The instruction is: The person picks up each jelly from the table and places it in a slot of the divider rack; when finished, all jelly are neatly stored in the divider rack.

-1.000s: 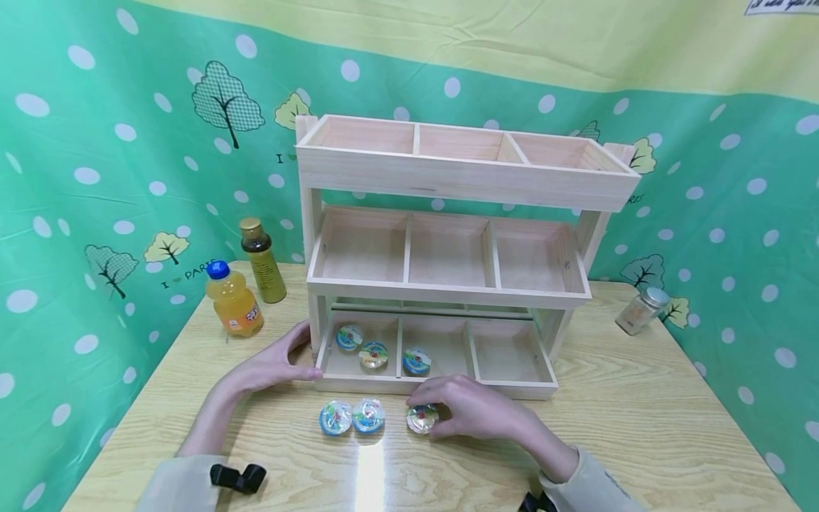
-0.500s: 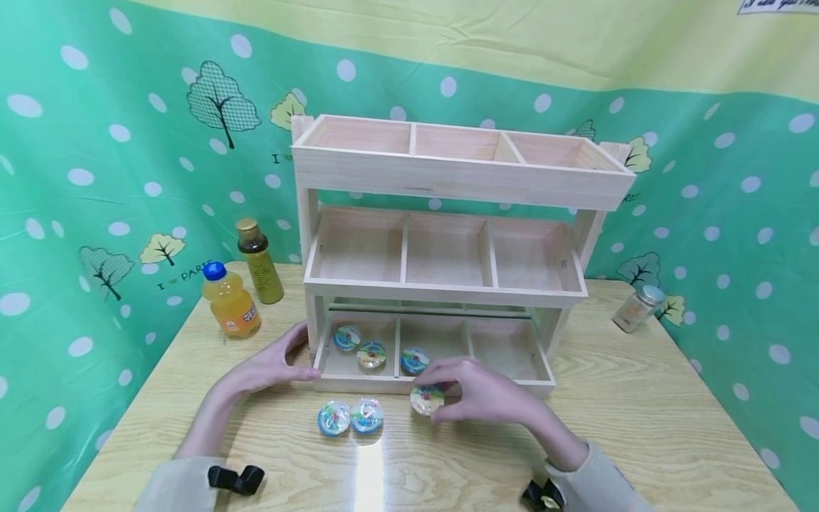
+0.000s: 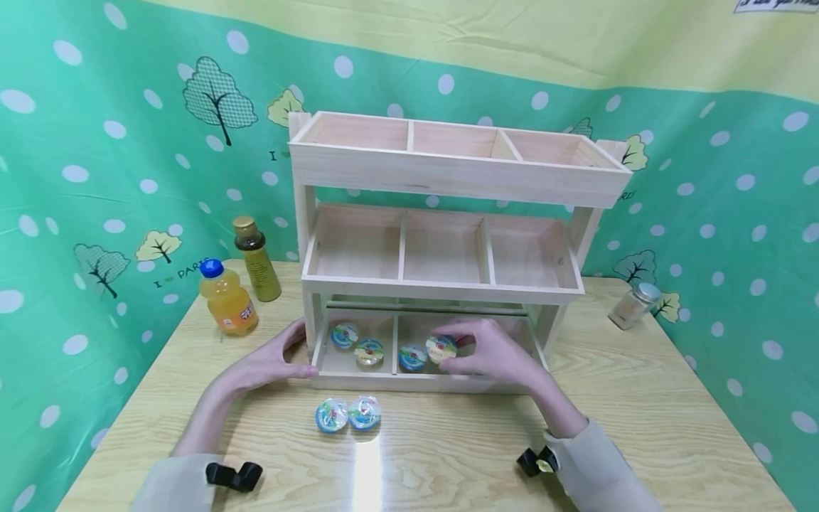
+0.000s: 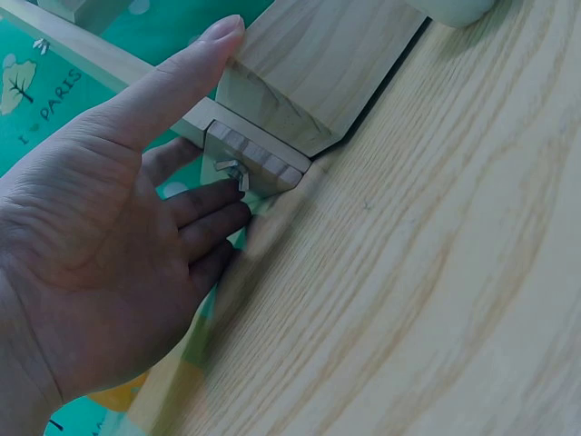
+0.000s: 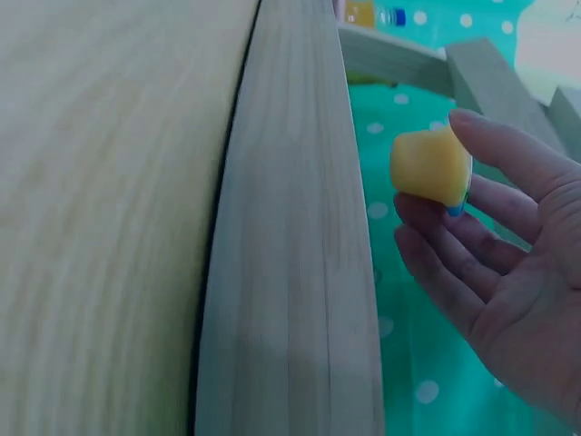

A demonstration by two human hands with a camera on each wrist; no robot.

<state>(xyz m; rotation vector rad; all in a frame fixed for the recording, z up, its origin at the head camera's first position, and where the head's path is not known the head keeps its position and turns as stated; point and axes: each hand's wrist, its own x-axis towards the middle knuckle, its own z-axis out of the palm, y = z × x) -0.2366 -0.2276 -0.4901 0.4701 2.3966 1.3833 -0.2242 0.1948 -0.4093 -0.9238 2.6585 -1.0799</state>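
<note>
Over the middle bottom compartment, my right hand (image 3: 493,352) pinches a jelly cup (image 3: 441,347) between thumb and fingers. The right wrist view shows yellow jelly in this cup (image 5: 427,165), tipped on its side. A blue-rimmed jelly cup (image 3: 412,358) lies just left of it in the same compartment. Two more, a blue cup (image 3: 345,335) and a pale cup (image 3: 369,352), lie in the left compartment. My left hand (image 3: 271,364) is at the wooden rack's (image 3: 416,382) lower left corner, thumb along the front panel and fingers loosely extended by a wing nut (image 4: 234,171).
Two jelly cups (image 3: 331,415) lie side by side on the table (image 3: 486,455) before the rack. An orange drink bottle (image 3: 229,302) and a dark-necked bottle (image 3: 259,263) stand at the left. A lidded jar (image 3: 633,307) stands at the right. Upper tiers overhang the bottom one.
My right hand has lifted the jelly cup from the table and carried it forward over the front panel into the middle bottom compartment. My left hand has stayed at the rack's corner.
</note>
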